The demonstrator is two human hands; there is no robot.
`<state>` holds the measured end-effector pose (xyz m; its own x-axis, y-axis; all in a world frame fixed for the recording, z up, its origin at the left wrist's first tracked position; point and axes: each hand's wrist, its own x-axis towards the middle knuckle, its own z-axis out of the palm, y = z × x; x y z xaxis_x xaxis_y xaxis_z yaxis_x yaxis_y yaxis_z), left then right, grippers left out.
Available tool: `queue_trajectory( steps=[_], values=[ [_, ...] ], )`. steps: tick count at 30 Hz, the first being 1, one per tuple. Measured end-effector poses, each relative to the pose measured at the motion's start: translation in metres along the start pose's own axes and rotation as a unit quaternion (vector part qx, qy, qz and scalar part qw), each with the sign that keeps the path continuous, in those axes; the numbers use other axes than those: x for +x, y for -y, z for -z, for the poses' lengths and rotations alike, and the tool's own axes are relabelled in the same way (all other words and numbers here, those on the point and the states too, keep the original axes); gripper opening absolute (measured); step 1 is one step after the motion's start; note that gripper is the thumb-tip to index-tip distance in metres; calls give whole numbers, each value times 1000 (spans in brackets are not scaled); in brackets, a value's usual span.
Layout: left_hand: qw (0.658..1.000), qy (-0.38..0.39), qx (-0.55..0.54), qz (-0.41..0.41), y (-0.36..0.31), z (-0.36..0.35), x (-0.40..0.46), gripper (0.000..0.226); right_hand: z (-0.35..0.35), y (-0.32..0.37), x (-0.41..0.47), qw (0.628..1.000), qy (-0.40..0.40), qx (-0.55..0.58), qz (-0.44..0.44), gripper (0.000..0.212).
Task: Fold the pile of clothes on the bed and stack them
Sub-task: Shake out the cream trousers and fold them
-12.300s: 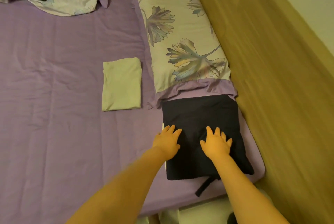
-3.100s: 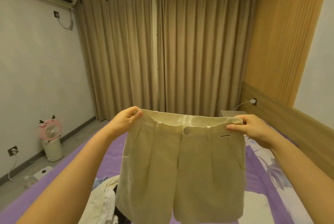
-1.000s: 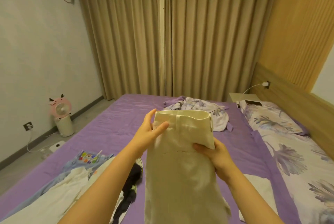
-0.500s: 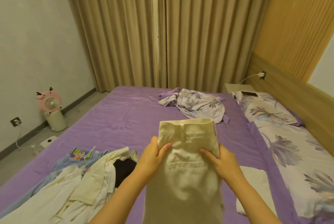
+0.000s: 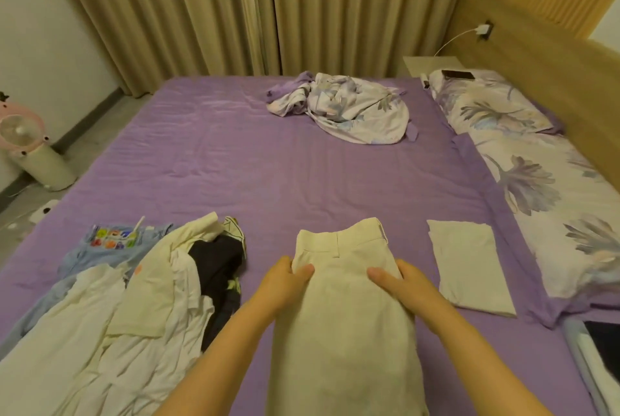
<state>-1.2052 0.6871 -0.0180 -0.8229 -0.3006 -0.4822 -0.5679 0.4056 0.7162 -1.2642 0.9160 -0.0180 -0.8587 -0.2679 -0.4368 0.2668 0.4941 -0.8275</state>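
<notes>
Both hands, left and right, pinch the shorts at 6 o'clock on the bed; pile at 8, folded cloth at 4, crumpled sheet at 12.

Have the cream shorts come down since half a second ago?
Yes. The cream shorts have dropped toward the purple bed sheet; their waistband, earlier overlapping the crumpled floral cloth, now sits well below it.

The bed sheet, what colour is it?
Plain purple bed sheet, seen clearly in the head view.
</notes>
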Motion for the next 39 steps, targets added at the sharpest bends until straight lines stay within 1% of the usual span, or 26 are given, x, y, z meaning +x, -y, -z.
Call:
queue_trajectory(
  steps=[2,4,7,10,13,15,17,19,21,23,26,28,29,31,34,36,37,39],
  values=[
    [997,24,-58,38,29,-19,22,22,-17,-32,23,999,6,15,-47,21],
    [995,39,-69,64,57,-39,43,15,-34,-66,45,996,-7,39,-78,21],
    [993,28,-88,79,85,-63,78,12,-52,-101,74,992,-47,59,-102,23],
    [994,8,-104,45,93,-74,114,9,-57,-117,103,990,-81,62,-97,20],
    [992,-11,-123,-7,92,-79,154,5,-56,-120,135,991,-95,69,-70,20],
    [990,-23,-135,-26,91,-82,183,4,-54,-119,160,990,-110,75,-54,21],
    [988,-20,-150,-33,91,-87,211,11,-57,-120,185,987,-134,69,-50,28],
    [990,8,-139,-24,98,-98,232,35,-64,-129,205,988,-141,16,-67,49],
    [993,42,-113,18,113,-111,241,60,-78,-147,208,985,-127,-79,-81,66],
    [993,44,-100,53,133,-121,236,70,-96,-172,195,974,-109,-175,-90,74],
    [994,7,-68,81,167,-127,211,71,-120,-205,163,942,-81,-316,-82,73],
    [994,-6,-51,100,186,-128,191,59,-130,-216,143,915,-80,-389,-66,79],
    [993,5,-40,107,194,-130,181,50,-134,-217,137,909,-78,-404,-61,83],
    [994,28,-17,109,206,-134,162,39,-137,-214,130,905,-78,-414,-59,83],
    [995,13,-32,90,214,-135,146,26,-136,-211,125,893,-64,-442,-59,83],
    [995,-1,-47,90,215,-132,143,27,-134,-213,119,891,-49,-447,-61,86],
    [995,-4,-42,87,215,-130,142,34,-134,-214,114,890,-42,-449,-65,90],
    [997,-8,13,78,218,-129,140,56,-133,-219,106,890,-27,-450,-67,97]
  ],
)
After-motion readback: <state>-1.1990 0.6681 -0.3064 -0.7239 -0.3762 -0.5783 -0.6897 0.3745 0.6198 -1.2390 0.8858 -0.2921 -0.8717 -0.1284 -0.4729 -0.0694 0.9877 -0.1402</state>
